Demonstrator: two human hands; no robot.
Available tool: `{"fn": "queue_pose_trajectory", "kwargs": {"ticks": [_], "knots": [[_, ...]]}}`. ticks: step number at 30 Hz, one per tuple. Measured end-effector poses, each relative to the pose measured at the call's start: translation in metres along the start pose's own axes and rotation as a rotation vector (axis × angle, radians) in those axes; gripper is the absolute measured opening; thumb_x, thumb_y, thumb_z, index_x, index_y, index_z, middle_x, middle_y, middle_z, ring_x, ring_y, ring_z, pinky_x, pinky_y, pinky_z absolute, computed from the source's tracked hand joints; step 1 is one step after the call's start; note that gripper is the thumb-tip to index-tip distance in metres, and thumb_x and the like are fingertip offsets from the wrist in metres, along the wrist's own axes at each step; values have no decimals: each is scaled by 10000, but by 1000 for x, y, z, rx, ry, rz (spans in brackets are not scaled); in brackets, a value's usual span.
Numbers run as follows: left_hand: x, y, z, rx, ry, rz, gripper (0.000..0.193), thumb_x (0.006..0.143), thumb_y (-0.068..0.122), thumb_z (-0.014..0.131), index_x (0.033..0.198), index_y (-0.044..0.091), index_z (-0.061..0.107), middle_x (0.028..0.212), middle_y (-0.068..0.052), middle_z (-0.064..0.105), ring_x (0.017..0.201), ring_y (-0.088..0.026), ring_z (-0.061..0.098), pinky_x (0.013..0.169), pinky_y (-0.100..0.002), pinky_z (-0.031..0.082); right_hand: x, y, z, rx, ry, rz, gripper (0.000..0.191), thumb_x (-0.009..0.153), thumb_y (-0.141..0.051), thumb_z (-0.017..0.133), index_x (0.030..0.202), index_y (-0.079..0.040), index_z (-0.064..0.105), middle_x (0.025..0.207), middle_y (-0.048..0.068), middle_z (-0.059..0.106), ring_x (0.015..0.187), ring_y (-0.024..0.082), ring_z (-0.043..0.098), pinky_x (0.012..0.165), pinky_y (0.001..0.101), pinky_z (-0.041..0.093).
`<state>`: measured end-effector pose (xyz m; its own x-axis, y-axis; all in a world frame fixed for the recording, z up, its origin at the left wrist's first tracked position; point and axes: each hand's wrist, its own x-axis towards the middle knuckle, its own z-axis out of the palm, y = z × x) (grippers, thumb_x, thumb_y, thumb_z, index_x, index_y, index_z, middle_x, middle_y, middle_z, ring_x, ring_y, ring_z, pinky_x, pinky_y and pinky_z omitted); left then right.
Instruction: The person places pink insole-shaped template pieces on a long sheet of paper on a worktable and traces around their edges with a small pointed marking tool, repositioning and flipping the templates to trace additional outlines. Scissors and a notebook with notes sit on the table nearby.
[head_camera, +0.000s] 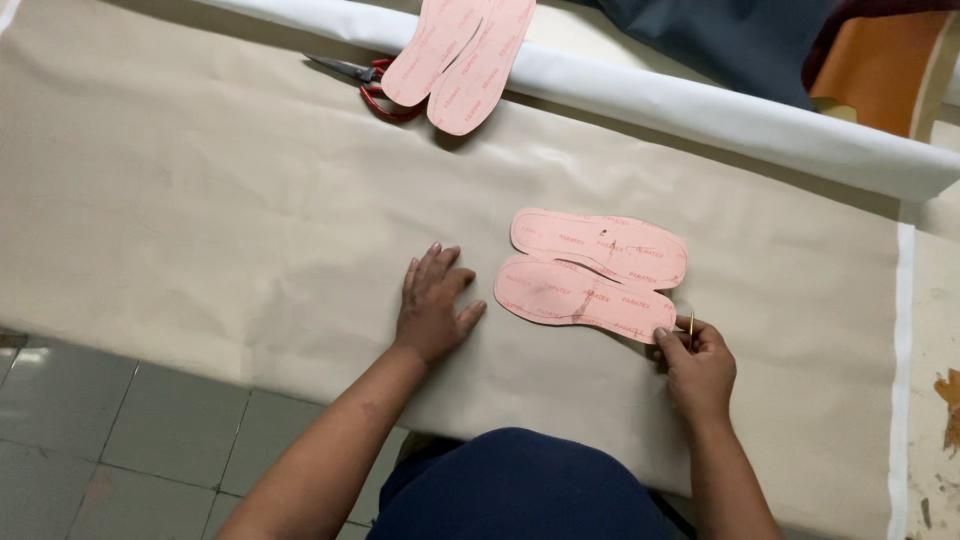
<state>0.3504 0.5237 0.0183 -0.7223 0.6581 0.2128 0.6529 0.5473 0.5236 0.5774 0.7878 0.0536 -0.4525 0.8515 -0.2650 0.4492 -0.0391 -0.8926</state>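
While the left hand (432, 308) is lying flat with fingers spread on the beige sheet (200, 220), holding nothing, two pink insole patterns (592, 273) are lying just right of it, and the right hand (695, 362) is pinching a thin yellowish marker (691, 326) at the nearer pattern's right end.

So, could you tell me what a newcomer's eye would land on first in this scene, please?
Most striking are the two pink insole cut-outs lying side by side on the beige sheet, just ahead of the person. The left hand presses flat on the sheet beside them, while the right hand holds a thin yellow marking tool at the nearer cut-out's end. Farther back, another pink pair partly covers red-handled scissors by a white roll.
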Motion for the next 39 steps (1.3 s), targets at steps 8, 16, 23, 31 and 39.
{"fn": "queue_pose_trajectory", "kwargs": {"ticks": [8, 16, 23, 31, 39], "knots": [[9, 3, -6, -115, -74, -179, 403, 794, 362, 799, 1132, 173, 687, 1511, -83, 442, 1515, -297, 263, 1243, -502, 127, -6, -12, 21, -173, 29, 56, 317, 942, -163, 709, 1232, -35, 713, 872, 0, 677, 724, 77, 569, 690, 248, 489], [11, 5, -4, -81, -81, -149, 354, 845, 341, 754, 1188, 253, 742, 1524, -89, 432, 1512, -308, 242, 1234, -529, 118, -2, -10, 23, -258, 35, 30, 342, 951, -163, 695, 1278, -72, 733, 880, 2, 640, 725, 85, 547, 673, 255, 479], [10, 5, 2, -83, -44, -123, 338, 855, 329, 757, 1181, 240, 750, 1522, -89, 447, 1509, -315, 270, 1240, -534, 131, 4, 5, 15, -337, 20, -121, 369, 928, -164, 730, 1280, -55, 723, 943, 22, 639, 829, 112, 586, 775, 261, 496], [10, 9, 1, -86, -61, -123, 328, 845, 325, 767, 1160, 236, 763, 1521, -97, 448, 1511, -321, 270, 1236, -536, 129, 3, 7, 11, -384, 4, -172, 379, 949, -170, 709, 1312, -62, 712, 916, 46, 620, 848, 137, 580, 814, 277, 489], [9, 10, 1, -73, -70, -117, 320, 848, 337, 769, 1152, 238, 765, 1513, -103, 441, 1505, -328, 262, 1229, -550, 123, 6, 9, 11, -409, 10, -178, 398, 969, -190, 691, 1350, -76, 686, 914, 40, 619, 849, 123, 597, 821, 269, 491]]}}
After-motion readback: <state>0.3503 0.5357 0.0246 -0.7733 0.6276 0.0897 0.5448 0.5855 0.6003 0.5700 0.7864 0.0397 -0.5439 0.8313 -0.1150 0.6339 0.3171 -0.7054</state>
